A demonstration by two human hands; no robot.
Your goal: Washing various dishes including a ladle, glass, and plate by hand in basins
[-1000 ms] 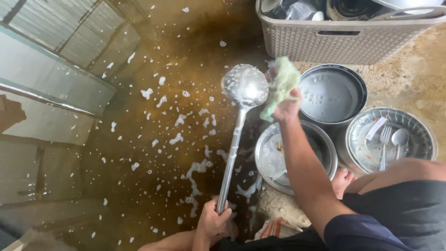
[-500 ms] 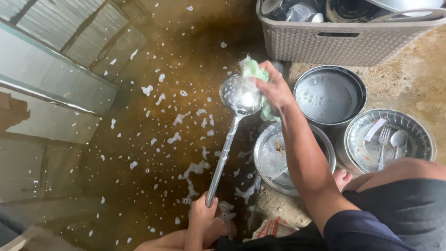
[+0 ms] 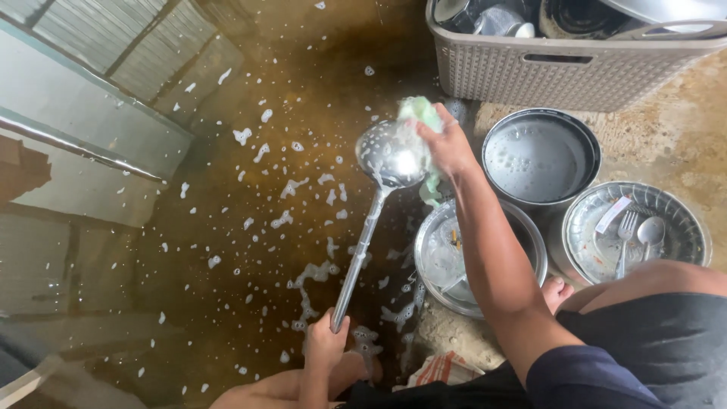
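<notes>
A long steel ladle (image 3: pixel 379 182) is held over the wet brown floor, its round bowl up and away from me. My left hand (image 3: pixel 326 341) grips the end of its handle near the bottom of the view. My right hand (image 3: pixel 443 144) presses a light green sponge (image 3: pixel 420 113) against the soapy bowl of the ladle.
A steel bowl (image 3: pixel 435 261) with items in it sits under my right arm. Beside it are a pot of soapy water (image 3: pixel 539 155) and a steel plate (image 3: pixel 666 212) holding a fork and spoon. A grey plastic basket (image 3: pixel 560 68) of dishes stands behind. Foam flecks dot the floor.
My right hand and the sponge have moved left, from the ladle bowl's right rim onto the bowl. The ladle has tilted and my left hand has shifted a little left.
</notes>
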